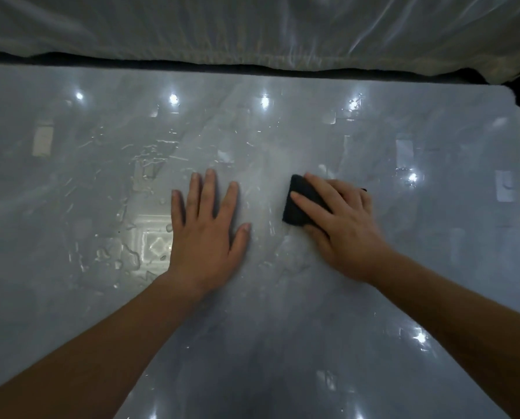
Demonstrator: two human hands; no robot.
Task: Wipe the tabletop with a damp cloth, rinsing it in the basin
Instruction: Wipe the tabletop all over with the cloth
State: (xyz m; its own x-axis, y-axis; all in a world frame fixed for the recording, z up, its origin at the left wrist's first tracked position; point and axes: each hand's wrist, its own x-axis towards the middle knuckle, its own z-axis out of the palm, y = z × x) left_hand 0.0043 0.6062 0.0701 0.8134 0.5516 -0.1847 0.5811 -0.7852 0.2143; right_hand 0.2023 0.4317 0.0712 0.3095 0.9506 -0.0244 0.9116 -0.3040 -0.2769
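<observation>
1. Setting: an indoor domestic room, probably a living area, dimly lit.
2. Evidence: a wide, polished, marble-patterned tabletop [282,328], wet with streaks and droplets.
3. Its gloss reflects small ceiling spotlights [173,99] and a square ornamental ceiling panel [157,244].
4. Just beyond the far edge is soft furniture under clear plastic sheeting [252,25]. Whether it is a sofa or a mattress cannot be determined.
</observation>
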